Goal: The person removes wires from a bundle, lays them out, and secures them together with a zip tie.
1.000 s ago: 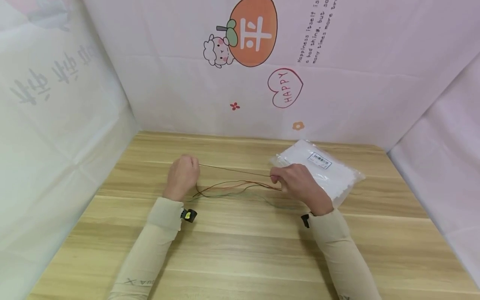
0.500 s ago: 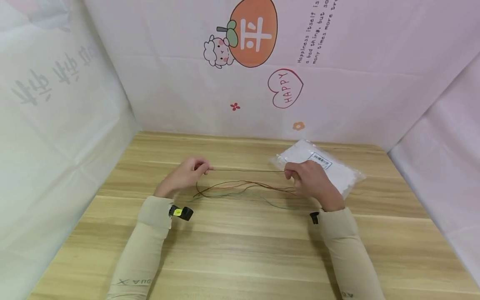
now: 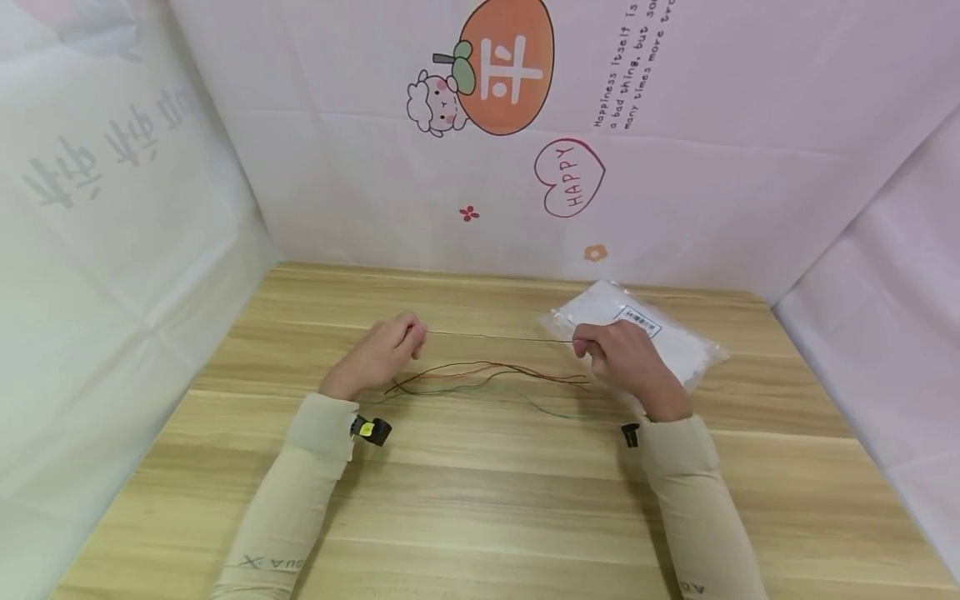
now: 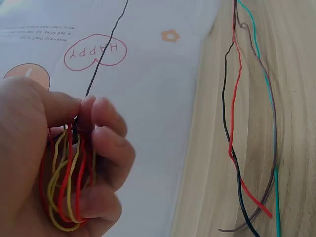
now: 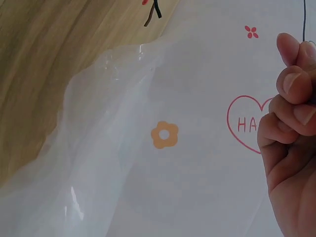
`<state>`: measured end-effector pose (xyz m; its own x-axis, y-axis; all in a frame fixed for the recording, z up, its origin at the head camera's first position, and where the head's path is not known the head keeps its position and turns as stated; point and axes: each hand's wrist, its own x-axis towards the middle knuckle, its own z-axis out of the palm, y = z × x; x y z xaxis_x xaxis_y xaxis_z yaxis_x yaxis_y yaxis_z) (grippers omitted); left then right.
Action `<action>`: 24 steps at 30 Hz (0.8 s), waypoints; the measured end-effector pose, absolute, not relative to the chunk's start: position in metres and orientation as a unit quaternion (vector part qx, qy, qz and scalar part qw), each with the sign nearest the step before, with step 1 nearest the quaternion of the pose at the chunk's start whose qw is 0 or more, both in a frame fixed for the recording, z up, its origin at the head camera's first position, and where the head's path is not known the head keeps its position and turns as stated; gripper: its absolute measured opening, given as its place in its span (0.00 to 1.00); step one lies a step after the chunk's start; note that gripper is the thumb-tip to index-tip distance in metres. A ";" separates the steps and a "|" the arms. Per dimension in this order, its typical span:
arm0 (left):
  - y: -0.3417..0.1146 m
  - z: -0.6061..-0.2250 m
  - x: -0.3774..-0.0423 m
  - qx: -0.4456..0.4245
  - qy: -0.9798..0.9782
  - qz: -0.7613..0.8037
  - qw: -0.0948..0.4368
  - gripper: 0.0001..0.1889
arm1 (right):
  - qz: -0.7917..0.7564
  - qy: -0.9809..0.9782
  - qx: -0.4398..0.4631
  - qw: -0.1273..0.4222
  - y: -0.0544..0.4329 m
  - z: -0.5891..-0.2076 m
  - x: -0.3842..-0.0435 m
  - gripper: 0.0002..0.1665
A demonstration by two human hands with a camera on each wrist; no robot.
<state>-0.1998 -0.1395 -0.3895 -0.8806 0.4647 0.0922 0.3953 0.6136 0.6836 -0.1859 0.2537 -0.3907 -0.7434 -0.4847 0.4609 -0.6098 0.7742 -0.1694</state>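
A thin black wire (image 4: 101,57) is stretched between the two hands above the table. My left hand (image 3: 378,354) pinches one end of it between thumb and forefinger. Looped red wires (image 4: 62,202) and yellow wires (image 4: 51,185) are bunched inside that same hand, under its curled fingers, as the left wrist view shows. The far end is pinched by my right hand (image 3: 626,358), whose other fingers are folded in. Below the taut wire, loose wires lie across the table: a red wire (image 4: 231,138), a teal wire (image 4: 277,197), a brown wire (image 4: 273,123) and another black one.
A clear plastic bag (image 3: 690,358) with white contents and a barcode label lies at the back right, partly behind my right hand. White printed cloth (image 3: 360,192) walls in the wooden table (image 3: 480,500) at the back and sides.
Both hands have shifted to the right, and the black wire between them now runs nearly level. My left hand has turned, its fingers reaching out and then curling in again. The bag stays put.
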 end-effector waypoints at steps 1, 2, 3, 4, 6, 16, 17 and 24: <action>-0.140 -0.389 -0.200 0.230 0.898 0.374 0.038 0.18 | 0.159 -0.920 0.300 0.197 0.253 -0.391 -0.186 0.20; -0.140 -0.389 -0.200 0.219 0.898 0.381 0.028 0.18 | 0.160 -0.920 0.302 0.194 0.252 -0.391 -0.186 0.20; -0.139 -0.388 -0.201 0.207 0.898 0.389 0.020 0.18 | 0.160 -0.920 0.302 0.191 0.250 -0.391 -0.186 0.20; -0.139 -0.388 -0.201 0.196 0.898 0.393 0.012 0.18 | 0.161 -0.920 0.303 0.188 0.249 -0.390 -0.185 0.20; -0.139 -0.388 -0.202 0.178 0.900 0.399 0.002 0.18 | 0.162 -0.922 0.301 0.181 0.247 -0.390 -0.184 0.20; -0.138 -0.391 -0.201 0.207 0.905 0.372 -0.002 0.19 | 0.159 -0.932 0.282 0.161 0.251 -0.389 -0.184 0.20; -0.138 -0.392 -0.201 0.223 0.903 0.366 0.009 0.19 | 0.158 -0.935 0.277 0.157 0.253 -0.389 -0.184 0.20; -0.137 -0.396 -0.201 0.253 0.909 0.329 0.035 0.19 | 0.191 -0.937 0.283 0.072 0.252 -0.389 -0.186 0.13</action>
